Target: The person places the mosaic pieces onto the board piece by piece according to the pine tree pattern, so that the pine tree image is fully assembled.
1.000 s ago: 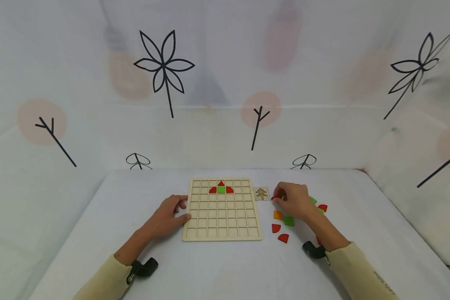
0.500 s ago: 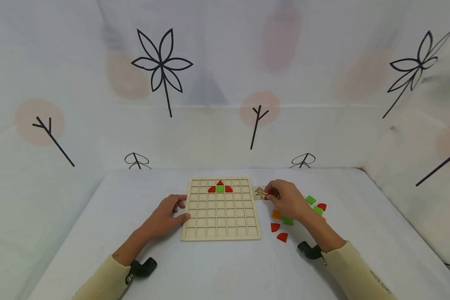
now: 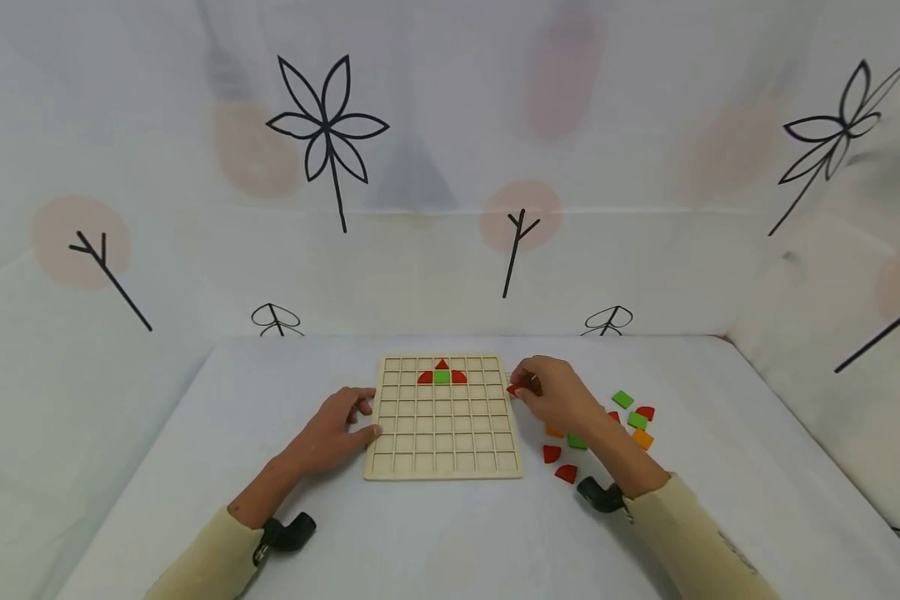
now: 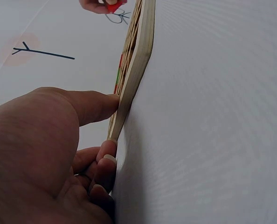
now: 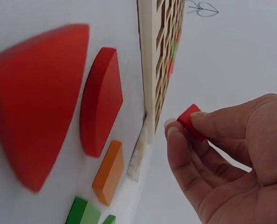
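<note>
A wooden grid board (image 3: 423,444) lies on the white table. Near its far edge sit a red triangle (image 3: 442,364), a green square (image 3: 442,377) and two red quarter-circle tiles (image 3: 459,377) flanking the square. My left hand (image 3: 333,433) rests at the board's left side, thumb on the rim and the other fingers loosely bent at the edge. Beside the board's upper right edge, my right hand (image 3: 555,392) pinches a red tile (image 5: 193,121) between thumb and fingertips. Fingers cover part of the tile. A pattern card (image 5: 137,156) lies against the board, mostly hidden by this hand in the head view.
Several loose tiles lie to the right of the board, among them a red quarter-circle (image 3: 566,474), an orange tile (image 3: 642,439) and a green tile (image 3: 622,400). A white cloth backdrop (image 3: 435,275) with drawn flowers rises behind the table.
My right hand has moved left with the red tile, across the pattern card to the board's right edge. My left hand has stayed at the board's left side.
</note>
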{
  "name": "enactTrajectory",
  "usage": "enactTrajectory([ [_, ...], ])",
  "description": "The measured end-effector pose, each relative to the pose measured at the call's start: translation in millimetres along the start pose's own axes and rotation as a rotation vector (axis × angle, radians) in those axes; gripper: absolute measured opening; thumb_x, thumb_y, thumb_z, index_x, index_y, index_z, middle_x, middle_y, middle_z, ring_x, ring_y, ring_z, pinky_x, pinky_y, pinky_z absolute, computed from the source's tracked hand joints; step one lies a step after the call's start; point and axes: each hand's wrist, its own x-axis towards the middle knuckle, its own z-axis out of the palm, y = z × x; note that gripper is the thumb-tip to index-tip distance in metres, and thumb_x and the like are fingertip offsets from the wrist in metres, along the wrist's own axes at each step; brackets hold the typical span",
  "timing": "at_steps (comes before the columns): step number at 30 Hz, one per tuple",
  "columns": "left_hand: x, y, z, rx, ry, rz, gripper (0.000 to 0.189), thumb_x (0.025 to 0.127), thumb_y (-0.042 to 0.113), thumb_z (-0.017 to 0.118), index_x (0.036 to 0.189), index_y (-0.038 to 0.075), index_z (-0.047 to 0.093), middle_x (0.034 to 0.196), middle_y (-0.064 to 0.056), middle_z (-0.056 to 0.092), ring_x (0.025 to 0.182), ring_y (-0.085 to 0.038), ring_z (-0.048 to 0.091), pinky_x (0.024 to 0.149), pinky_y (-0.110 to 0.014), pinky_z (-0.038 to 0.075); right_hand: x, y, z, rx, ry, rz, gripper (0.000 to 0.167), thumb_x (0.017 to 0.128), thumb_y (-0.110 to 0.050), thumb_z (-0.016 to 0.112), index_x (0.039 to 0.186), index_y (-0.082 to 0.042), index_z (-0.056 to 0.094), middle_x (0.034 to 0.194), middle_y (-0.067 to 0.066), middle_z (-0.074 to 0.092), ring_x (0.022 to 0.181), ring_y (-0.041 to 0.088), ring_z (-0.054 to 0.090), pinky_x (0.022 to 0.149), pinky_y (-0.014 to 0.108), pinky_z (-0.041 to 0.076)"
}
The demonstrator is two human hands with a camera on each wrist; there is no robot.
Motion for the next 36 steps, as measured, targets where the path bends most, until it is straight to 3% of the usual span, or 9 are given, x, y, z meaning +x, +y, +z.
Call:
enactTrajectory([
  [6,0.8,2.4,-0.2,0.006,-0.006,-0.015,0.061,0.099,0.022,0.075,0.152,0.002,0.051,0.116,0.0,0.057,0.1,-0.016,0.047,0.087,-0.035,0.04,4.6,-8,5,0.002,-0.001,-0.016,0.007,0.097,-0.002,0.072,0.102,-0.006,0.073,0.094,0.001,0.07,0.083,0.018,0.06,0.078,0.035,0.054],
  [12,0.8,4.7,-1.5,0.004,-0.009,-0.025,0.061,0.099,0.021,0.075,0.152,0.002,0.051,0.115,-0.001,0.057,0.1,-0.017,0.047,0.087,-0.035,0.04,10.8,-13,11,-0.011,0.017,0.039,0.003,0.097,-0.004,0.073,0.099,-0.007,0.074,0.092,0.001,0.068,0.08,0.02,0.055,0.068,0.032,0.049],
  [20,0.7,4.1,-2.0,-0.005,-0.01,-0.039,0.062,0.099,0.021,0.075,0.152,0.002,0.051,0.116,-0.001,0.057,0.1,-0.017,0.047,0.087,-0.036,0.04,21.8,-19,21,-0.005,0.034,0.021,0.005,0.096,-0.004,0.074,0.093,-0.008,0.073,0.097,0.008,0.059,0.082,0.022,0.052,0.073,0.035,0.047],
  [36,0.7,0.1,-0.6,-0.006,-0.005,-0.017,0.062,0.099,0.021,0.076,0.152,0.003,0.051,0.116,0.0,0.058,0.101,-0.016,0.048,0.087,-0.036,0.041,35.7,-25,38,0.01,-0.002,0.079,0.005,0.097,-0.008,0.073,0.093,-0.008,0.07,0.088,0.004,0.066,0.081,0.02,0.057,0.073,0.035,0.05],
])
